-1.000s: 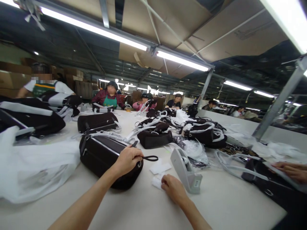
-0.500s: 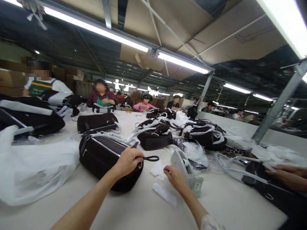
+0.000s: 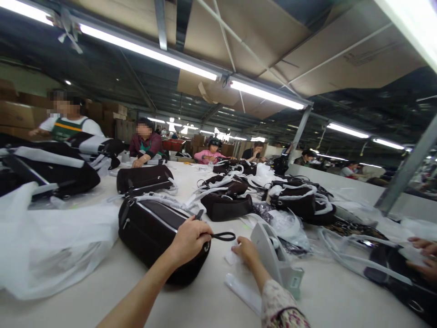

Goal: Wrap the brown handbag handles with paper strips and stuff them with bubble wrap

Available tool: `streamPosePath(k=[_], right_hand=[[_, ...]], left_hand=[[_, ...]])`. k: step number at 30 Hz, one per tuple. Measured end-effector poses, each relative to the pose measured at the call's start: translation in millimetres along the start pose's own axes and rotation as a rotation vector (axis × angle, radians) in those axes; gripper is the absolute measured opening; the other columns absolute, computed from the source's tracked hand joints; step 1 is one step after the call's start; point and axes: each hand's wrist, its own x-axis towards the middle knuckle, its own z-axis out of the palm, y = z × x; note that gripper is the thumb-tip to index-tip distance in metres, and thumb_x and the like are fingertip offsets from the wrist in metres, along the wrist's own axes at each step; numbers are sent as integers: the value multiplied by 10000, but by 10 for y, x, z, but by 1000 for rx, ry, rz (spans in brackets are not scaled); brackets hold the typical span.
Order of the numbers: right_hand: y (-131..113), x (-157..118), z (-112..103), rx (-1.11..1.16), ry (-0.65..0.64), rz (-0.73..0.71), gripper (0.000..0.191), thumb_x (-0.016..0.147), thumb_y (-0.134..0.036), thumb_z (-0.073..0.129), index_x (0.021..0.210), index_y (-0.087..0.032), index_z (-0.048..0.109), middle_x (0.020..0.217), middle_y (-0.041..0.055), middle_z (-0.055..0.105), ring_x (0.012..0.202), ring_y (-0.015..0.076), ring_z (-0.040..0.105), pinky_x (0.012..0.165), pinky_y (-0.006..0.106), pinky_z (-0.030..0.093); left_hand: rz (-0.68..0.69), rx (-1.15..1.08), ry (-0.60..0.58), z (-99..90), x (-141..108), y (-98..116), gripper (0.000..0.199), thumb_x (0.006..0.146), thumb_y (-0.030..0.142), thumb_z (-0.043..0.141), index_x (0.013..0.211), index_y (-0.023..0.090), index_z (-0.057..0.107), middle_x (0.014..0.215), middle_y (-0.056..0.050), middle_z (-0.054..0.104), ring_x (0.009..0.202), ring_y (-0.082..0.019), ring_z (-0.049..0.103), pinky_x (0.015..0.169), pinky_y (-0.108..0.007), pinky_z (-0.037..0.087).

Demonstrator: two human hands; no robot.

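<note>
My left hand [image 3: 189, 241] rests on the end of a dark brown zippered bag [image 3: 153, 232], shut on a black cord loop [image 3: 223, 236] that looks like its zipper pull. My right hand [image 3: 246, 253] lies open on the white table [image 3: 334, 296], with its fingers at a small white paper piece [image 3: 231, 257]. A grey tape dispenser [image 3: 276, 259] stands just to the right of that hand. Below it lies a white strip [image 3: 242, 294]. A co-worker's hand [image 3: 423, 259] rests on a black bag with white straps [image 3: 385, 269] at the right edge.
Several dark bags with white straps [image 3: 300, 200] stand across the table. A large white plastic sheet [image 3: 51, 246] spreads along the left side. Crumpled clear plastic [image 3: 287, 230] lies behind the dispenser. Co-workers sit along the far side, and a steel post [image 3: 406, 173] rises at the right.
The view has tilted slightly. My right hand has moved up the table towards the white paper, and my floral sleeve has come into view. A white strip now lies on the table.
</note>
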Motion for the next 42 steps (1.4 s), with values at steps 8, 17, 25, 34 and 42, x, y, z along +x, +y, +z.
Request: streamPosePath(k=[8,17,25,34,42], right_hand=[[162,-128,-231,346,-23,-131,222,942,-369,623,890,-155,654,911,16,676,828,165,647,762,342,548],[-42,-754,-648,796,6,-187,359,725,-545,653,706,-190,602,440,-59,507,391,83,365,417,224,234],[-197,-962,-764,895,104,-242,325,688,-488,725,717,-199,577,535,-64,538,358,89,486,359,204,279],[-317,-1212,-791,795,42,-293,414,788,-535,628,939,-157,711,779,80,706,771,258,726,480,260,548],[-325,-1297,-596,603,94,-460,300,854,-365,604,1074,-193,715,907,79,695,830,222,704,768,314,570]], left_hand=[[-29,-21,-22,0,11,1,191,870,168,553,847,234,730,944,-7,766,932,-203,679,1203,-435,206],[-13,-26,-9,-3,22,8,192,856,144,550,796,233,709,886,2,758,896,-195,684,1181,-455,242],[-13,13,-14,1,-2,25,207,860,154,526,798,234,706,870,1,759,872,-192,680,1181,-435,245],[4,133,-57,-69,-14,183,241,885,120,496,827,211,712,895,-29,754,911,-223,677,1115,-485,310],[-40,200,-51,-71,-35,266,255,896,81,480,861,204,701,940,-43,749,951,-236,672,1106,-525,307]])
